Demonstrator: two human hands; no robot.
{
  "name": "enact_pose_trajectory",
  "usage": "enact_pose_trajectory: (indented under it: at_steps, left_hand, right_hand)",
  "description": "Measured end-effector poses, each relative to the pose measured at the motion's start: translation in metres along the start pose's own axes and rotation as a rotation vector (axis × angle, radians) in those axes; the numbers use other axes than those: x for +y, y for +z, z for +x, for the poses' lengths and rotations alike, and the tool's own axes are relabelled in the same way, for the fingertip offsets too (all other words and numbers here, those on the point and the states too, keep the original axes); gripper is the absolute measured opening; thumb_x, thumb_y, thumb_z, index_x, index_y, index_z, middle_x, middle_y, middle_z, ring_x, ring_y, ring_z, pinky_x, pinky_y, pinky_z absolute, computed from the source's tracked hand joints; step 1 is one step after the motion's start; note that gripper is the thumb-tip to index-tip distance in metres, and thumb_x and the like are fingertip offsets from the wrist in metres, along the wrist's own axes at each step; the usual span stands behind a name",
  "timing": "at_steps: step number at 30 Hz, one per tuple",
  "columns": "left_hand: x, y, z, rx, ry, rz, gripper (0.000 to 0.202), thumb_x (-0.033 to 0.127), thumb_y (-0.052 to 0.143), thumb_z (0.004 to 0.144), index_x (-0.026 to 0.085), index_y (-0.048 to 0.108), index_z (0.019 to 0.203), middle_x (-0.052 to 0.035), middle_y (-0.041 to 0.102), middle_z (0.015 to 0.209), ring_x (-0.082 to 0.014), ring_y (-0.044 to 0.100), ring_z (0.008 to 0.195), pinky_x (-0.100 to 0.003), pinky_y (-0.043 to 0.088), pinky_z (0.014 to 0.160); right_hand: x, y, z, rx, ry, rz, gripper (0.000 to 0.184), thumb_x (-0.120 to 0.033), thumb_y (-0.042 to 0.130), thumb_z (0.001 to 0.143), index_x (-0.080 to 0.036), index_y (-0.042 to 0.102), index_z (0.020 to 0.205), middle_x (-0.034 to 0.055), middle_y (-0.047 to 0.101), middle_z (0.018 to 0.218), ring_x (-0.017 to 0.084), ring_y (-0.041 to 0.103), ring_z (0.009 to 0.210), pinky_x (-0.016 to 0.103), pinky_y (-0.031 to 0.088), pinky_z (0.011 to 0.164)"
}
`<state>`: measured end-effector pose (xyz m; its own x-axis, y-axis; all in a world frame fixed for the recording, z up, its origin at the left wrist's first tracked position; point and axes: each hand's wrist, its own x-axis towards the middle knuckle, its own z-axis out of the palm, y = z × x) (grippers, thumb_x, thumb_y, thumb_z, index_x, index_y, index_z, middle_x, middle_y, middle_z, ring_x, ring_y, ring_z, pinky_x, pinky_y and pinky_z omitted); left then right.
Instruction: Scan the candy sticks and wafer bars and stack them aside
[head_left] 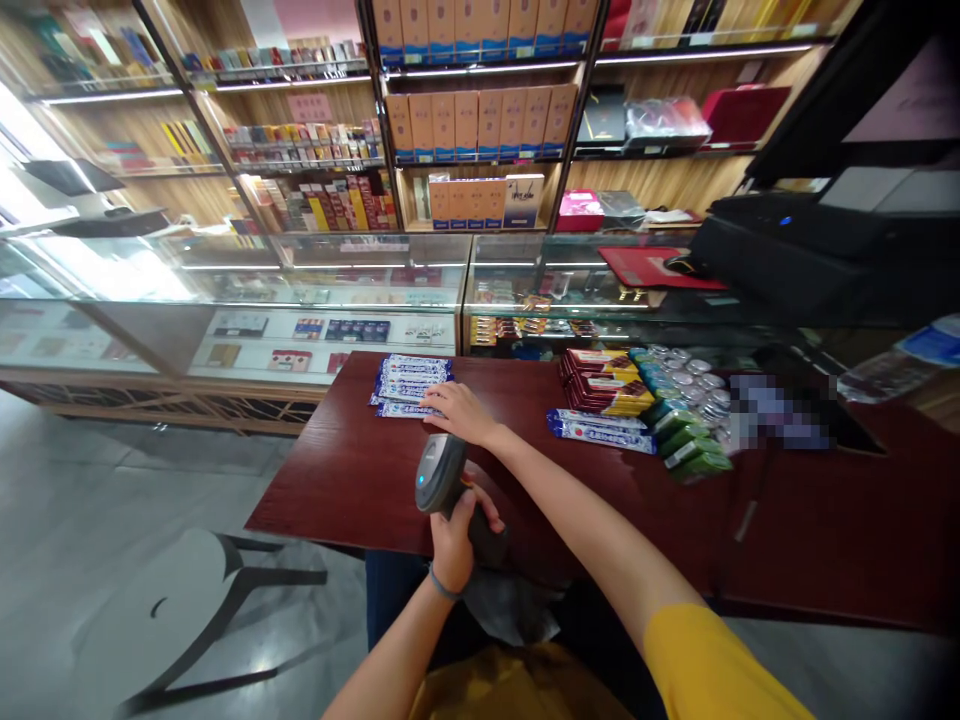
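Note:
My left hand (456, 535) is wrapped round the handle of a grey barcode scanner (439, 472), its head pointing toward the far side of the dark red table (352, 470). My right hand (459, 408) reaches across, fingers stretched flat on a stack of blue-and-white cartons (409, 385) at the table's far left. It rests on the nearest carton of that stack.
More cartons lie to the right: a blue-white one (600, 430), a red stack (604, 385), green packs (686, 445) and silver tins (694, 385). Glass display counters (322, 290) and shelves of boxes stand behind. A chair (195, 590) sits left of the table.

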<state>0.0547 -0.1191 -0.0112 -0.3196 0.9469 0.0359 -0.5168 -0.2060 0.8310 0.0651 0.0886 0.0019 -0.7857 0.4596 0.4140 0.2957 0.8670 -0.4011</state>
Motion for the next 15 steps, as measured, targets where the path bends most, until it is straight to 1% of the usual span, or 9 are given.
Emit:
enact_pose_trajectory:
  at_steps: [4,7,9,10,11,12,13,14,15]
  left_hand:
    - [0.003,0.004,0.003,0.024,-0.021,0.012,0.035,0.047,0.066,0.094,0.019,0.05,0.109,0.002,0.061,0.066,-0.0156,0.059,0.052,-0.027,0.052,0.057]
    - [0.002,0.006,0.008,0.034,-0.051,0.043,0.041,0.051,0.068,0.092,0.019,0.052,0.11,0.0009,0.063,0.069,-0.0173,0.063,0.057,-0.028,0.054,0.059]
    - [-0.002,0.005,0.011,0.057,-0.072,0.083,0.046,0.057,0.069,0.091,0.017,0.055,0.11,-0.0027,0.067,0.077,-0.0205,0.069,0.068,-0.032,0.057,0.068]
    - [-0.004,0.005,0.012,0.085,-0.08,0.119,0.049,0.06,0.07,0.089,0.017,0.058,0.11,-0.0053,0.069,0.084,-0.0227,0.071,0.078,-0.033,0.059,0.075]
    - [-0.007,0.005,0.013,0.122,-0.087,0.163,0.053,0.063,0.07,0.087,0.017,0.06,0.11,-0.008,0.071,0.093,-0.025,0.072,0.09,-0.035,0.058,0.083]
    - [-0.009,0.007,0.012,0.156,-0.098,0.214,0.056,0.065,0.071,0.085,0.017,0.063,0.111,-0.0102,0.072,0.103,-0.0271,0.07,0.102,-0.037,0.057,0.091]
    - [-0.012,0.009,0.011,0.177,-0.114,0.266,0.059,0.067,0.071,0.084,0.017,0.064,0.114,-0.0118,0.071,0.111,-0.029,0.067,0.112,-0.038,0.055,0.098]
    - [-0.014,0.013,0.009,0.178,-0.133,0.314,0.062,0.069,0.069,0.084,0.017,0.066,0.117,-0.0128,0.07,0.118,-0.0304,0.064,0.12,-0.04,0.052,0.104]
    - [-0.017,0.018,0.007,0.152,-0.153,0.355,0.063,0.071,0.066,0.086,0.017,0.066,0.12,-0.0135,0.069,0.122,-0.0316,0.061,0.125,-0.042,0.049,0.108]
  right_hand:
    - [-0.011,-0.018,-0.025,0.074,0.103,0.083,0.019,-0.017,0.067,0.097,-0.018,0.071,0.115,0.0113,0.07,0.122,0.026,0.058,0.117,0.042,0.044,0.103]
    - [-0.034,-0.041,-0.062,0.137,0.208,0.149,0.02,-0.014,0.059,0.1,-0.018,0.067,0.118,0.0085,0.07,0.109,0.022,0.064,0.103,0.036,0.051,0.094]
    - [-0.058,-0.061,-0.094,0.164,0.262,0.19,0.021,-0.016,0.054,0.102,-0.021,0.064,0.12,0.0045,0.069,0.102,0.018,0.066,0.093,0.03,0.054,0.084]
    - [-0.071,-0.072,-0.11,0.183,0.292,0.218,0.022,-0.017,0.052,0.103,-0.021,0.063,0.122,0.0046,0.067,0.104,0.017,0.066,0.094,0.029,0.055,0.083]
    - [-0.085,-0.081,-0.127,0.213,0.337,0.306,0.024,-0.016,0.052,0.102,-0.022,0.062,0.122,0.0049,0.065,0.107,0.016,0.066,0.092,0.029,0.056,0.083]
    - [-0.099,-0.089,-0.142,0.227,0.36,0.375,0.028,-0.016,0.054,0.1,-0.023,0.061,0.125,0.0052,0.063,0.112,0.017,0.066,0.095,0.03,0.056,0.086]
    - [-0.111,-0.094,-0.157,0.217,0.37,0.409,0.037,-0.014,0.056,0.097,-0.026,0.058,0.131,0.0057,0.061,0.119,0.018,0.065,0.104,0.032,0.056,0.092]
    - [-0.121,-0.097,-0.169,0.196,0.388,0.412,0.05,-0.011,0.059,0.092,-0.029,0.052,0.139,0.0068,0.058,0.129,0.021,0.061,0.117,0.034,0.054,0.099]
    - [-0.129,-0.098,-0.18,0.207,0.408,0.382,0.063,-0.009,0.061,0.088,-0.03,0.047,0.145,0.0081,0.054,0.137,0.023,0.055,0.127,0.038,0.051,0.106]
